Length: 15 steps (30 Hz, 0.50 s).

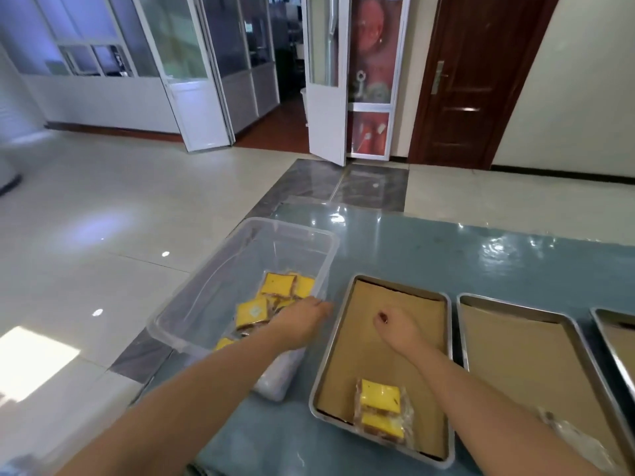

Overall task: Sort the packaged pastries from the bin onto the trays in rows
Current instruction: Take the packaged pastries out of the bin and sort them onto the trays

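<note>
Closest to me, two wrapped pastries (379, 410) lie in clear film at the near end of the first tray (318, 379), one overlapping the other, both flat slabs with bright yellow tops and brown cut sides. That tray is a shallow rectangular metal pan with rounded corners, lined with matte brown paper (405, 324). At the near right corner of the bench (412, 249) I see a crumpled clear wrapper (577, 441) lying over the second tray's liner.

My right hand (395, 326) hangs over the middle of the first tray, its fingers curled under into a loose fist with nothing visible in them. My left hand (302, 321) reaches over the right wall of the bin (213, 286); its fingers are blurred at the rim, so I cannot tell whether they hold anything. That wall stands between the bin's contents and the first tray.

The bin is a clear, rounded plastic tub at the left edge of the bench, with several more yellow pastries in the bin (275, 286) heaped at its near half. A second tray (515, 304), also paper-lined, sits just beside the first, and a third tray (615, 321) shows only its corner at the right edge. The bench top is glossy blue-grey, throwing back reflections toward its far edge.
</note>
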Available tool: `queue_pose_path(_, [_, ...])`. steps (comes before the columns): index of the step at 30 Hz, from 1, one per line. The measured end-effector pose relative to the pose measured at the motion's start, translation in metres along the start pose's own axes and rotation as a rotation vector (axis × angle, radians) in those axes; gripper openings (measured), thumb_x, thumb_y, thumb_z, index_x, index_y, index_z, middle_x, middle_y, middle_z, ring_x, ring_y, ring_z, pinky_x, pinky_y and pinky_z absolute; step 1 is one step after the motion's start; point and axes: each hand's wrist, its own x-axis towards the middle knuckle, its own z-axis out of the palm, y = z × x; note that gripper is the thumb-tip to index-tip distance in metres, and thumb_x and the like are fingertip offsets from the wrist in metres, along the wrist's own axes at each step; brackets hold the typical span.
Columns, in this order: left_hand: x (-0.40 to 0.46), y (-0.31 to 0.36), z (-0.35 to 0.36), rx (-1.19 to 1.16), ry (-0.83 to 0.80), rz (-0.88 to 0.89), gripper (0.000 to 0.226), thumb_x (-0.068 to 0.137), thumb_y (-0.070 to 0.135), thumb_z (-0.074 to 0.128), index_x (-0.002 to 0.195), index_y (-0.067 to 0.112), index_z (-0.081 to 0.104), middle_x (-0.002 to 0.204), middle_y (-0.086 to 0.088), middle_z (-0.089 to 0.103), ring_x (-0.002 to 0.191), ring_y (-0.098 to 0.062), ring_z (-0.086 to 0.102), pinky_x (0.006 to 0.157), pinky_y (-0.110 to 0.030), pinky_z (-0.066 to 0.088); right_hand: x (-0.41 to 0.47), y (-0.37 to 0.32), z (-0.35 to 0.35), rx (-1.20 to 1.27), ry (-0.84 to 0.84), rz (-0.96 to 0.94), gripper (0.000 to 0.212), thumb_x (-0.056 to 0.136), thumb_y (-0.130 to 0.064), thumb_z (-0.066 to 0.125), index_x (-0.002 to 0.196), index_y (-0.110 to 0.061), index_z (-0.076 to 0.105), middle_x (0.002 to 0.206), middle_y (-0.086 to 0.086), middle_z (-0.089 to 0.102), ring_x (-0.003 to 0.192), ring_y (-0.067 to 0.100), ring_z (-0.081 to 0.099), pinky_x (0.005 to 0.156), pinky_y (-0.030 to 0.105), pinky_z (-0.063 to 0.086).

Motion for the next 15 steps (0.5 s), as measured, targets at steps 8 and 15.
queue_pose_path(8, [-0.019, -0.143, -0.032, 0.058, 0.072, -0.097, 0.040, 0.098, 0.015, 0.049, 0.137, 0.020, 0.059, 0.136, -0.007, 0.059, 0.123, -0.029, 0.053, 0.098, -0.035, 0.040, 0.047, -0.124, 0.029, -0.031, 0.073, -0.181, 0.034, 0.095, -0.020, 0.055, 0.061, -0.018, 0.054, 0.065, 0.002, 0.058, 0.065, 0.022, 0.055, 0.060, 0.035, 0.042])
queue_pose_path(15, [-0.016, -0.268, -0.028, 0.192, -0.024, 0.031, 0.043, 0.103, 0.021, 0.040, 0.143, 0.026, 0.052, 0.138, 0.000, 0.055, 0.131, -0.024, 0.045, 0.115, -0.036, 0.025, 0.099, -0.207, 0.124, -0.100, -0.019, -0.142, 0.039, 0.096, -0.027, 0.055, 0.059, -0.021, 0.044, 0.069, 0.003, 0.054, 0.069, 0.025, 0.055, 0.057, 0.032, 0.036])
